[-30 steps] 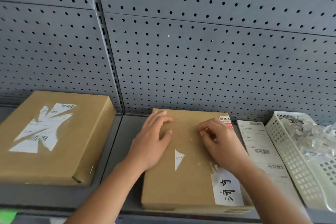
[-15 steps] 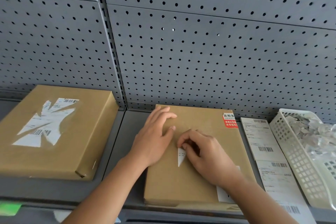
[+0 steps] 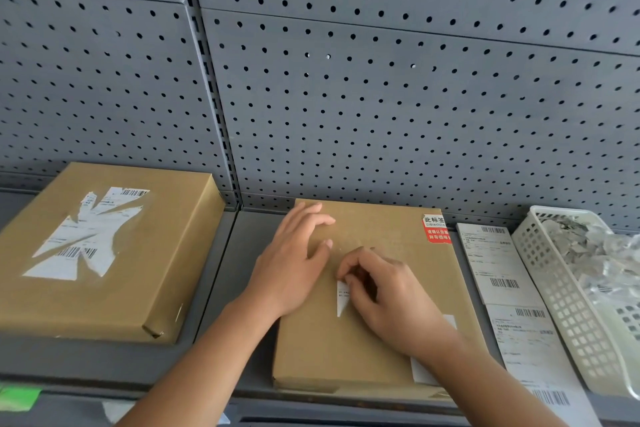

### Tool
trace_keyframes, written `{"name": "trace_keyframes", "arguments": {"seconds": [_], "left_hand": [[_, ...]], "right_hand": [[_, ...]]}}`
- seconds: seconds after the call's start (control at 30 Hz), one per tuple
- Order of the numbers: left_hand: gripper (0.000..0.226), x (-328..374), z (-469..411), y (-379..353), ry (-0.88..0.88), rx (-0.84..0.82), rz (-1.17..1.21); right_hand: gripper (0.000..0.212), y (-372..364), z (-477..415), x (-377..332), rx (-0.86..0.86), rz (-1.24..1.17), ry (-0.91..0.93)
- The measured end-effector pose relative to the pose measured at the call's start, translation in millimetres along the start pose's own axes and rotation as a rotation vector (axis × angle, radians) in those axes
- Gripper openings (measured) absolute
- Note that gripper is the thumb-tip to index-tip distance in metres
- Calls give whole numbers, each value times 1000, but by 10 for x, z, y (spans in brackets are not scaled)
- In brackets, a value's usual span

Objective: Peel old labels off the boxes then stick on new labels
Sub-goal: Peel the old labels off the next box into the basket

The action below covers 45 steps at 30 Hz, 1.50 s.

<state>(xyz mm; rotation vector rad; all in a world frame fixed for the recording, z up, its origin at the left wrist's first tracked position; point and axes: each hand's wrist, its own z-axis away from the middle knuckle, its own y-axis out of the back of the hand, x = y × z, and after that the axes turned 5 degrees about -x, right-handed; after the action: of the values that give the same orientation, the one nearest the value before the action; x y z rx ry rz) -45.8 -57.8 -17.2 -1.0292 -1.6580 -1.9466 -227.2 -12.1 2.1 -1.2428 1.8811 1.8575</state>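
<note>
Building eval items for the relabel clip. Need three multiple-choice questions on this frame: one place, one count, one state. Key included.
1. Where on the middle box is the red sticker?
A. far right corner
B. near left corner
C. centre

2. How many cardboard boxes lie on the shelf?
A. one
B. two
C. four

3. What is the right hand doing?
A. lying flat
B. pinching the white label scrap
C. holding a pen

Key:
1 A: the sticker sits by the far right corner, next to the wall.
2 B: only the left box and the middle box show.
3 B: its fingers curl onto the scrap's top, while the left hand lies flat on the box.
</note>
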Motion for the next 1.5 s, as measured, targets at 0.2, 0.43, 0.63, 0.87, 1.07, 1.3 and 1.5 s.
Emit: {"name": "trace_keyframes", "arguments": {"seconds": [0.2, 0.43, 0.63, 0.87, 1.07, 1.3, 1.5], "left_hand": [[30, 3, -1, 1, 3, 0, 0], [30, -1, -3, -2, 4, -2, 6], [30, -10, -3, -5, 3, 2, 7], [29, -14, -11, -11, 3, 8, 2], [30, -17, -8, -11, 1, 6, 2], [29, -13, -15, -6, 7, 9, 10], [29, -8, -5, -7, 10, 11, 7]], "right_hand": [[21, 38, 15, 17, 0, -72, -8], [22, 55, 21, 0, -5, -106, -7], [18, 27, 8, 3, -27, -73, -3], [17, 23, 11, 7, -34, -41, 17], [20, 72, 26, 14, -29, -118, -3], [11, -28, -15, 30, -28, 153, 111], [14, -55, -11, 39, -65, 240, 129]]}}
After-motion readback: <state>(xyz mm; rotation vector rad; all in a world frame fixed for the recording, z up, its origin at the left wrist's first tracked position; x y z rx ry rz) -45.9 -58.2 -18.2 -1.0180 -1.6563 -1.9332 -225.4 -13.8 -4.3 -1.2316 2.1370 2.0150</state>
